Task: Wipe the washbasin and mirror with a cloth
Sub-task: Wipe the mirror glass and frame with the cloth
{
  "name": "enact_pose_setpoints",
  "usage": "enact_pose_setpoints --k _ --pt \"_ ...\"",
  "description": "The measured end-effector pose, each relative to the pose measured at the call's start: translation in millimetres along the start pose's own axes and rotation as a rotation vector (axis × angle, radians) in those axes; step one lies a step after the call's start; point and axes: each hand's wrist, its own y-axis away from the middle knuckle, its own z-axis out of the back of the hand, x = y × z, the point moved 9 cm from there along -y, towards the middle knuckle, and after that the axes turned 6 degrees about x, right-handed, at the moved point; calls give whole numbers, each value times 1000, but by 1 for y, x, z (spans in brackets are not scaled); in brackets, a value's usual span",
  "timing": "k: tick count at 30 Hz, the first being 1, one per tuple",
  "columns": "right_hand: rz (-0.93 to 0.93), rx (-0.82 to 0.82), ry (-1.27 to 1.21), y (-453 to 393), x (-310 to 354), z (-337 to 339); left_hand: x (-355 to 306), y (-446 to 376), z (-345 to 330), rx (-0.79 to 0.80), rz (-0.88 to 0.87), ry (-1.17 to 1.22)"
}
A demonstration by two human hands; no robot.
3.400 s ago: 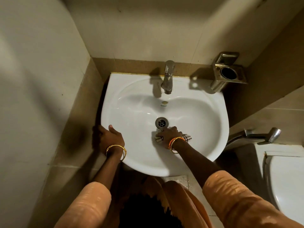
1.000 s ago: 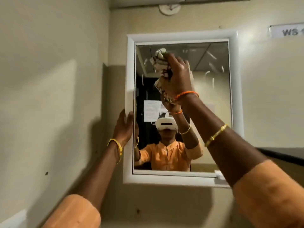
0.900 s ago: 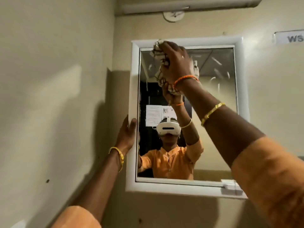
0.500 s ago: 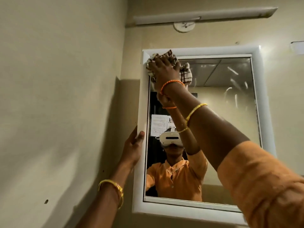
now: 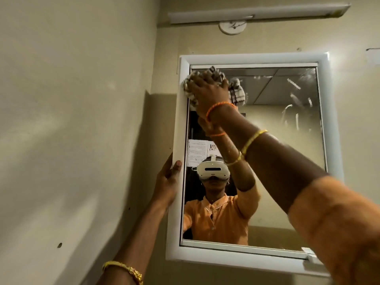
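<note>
The right hand [image 5: 207,93] presses a bunched checked cloth [image 5: 190,89] against the mirror [image 5: 277,161] at its top left corner, fingers curled over the wad. The left hand [image 5: 167,182] grips the frame's left edge, fingers wrapped round it. Best wiped in overlapping strokes towards the streaks [image 5: 294,112] at the upper right, frame held steady.

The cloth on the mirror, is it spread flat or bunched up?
Bunched up. The checked cloth shows crumpled folds around the right hand, which presses it on the mirror's top left corner.
</note>
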Motion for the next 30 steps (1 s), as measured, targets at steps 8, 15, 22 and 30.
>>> enact_pose_setpoints --k 8,15,22,30 --pt "-31 12 -46 17 14 -12 7 0 0 -3 -11 -58" --pt "23 -52 -43 16 -3 -9 9 2 -2 -30 -30 -147" --pt "-128 -143 -90 13 -70 8 15 -2 7 -78 -52 -171" --pt "-405 -197 -230 52 -154 16 17 -3 2 -66 -84 -144"
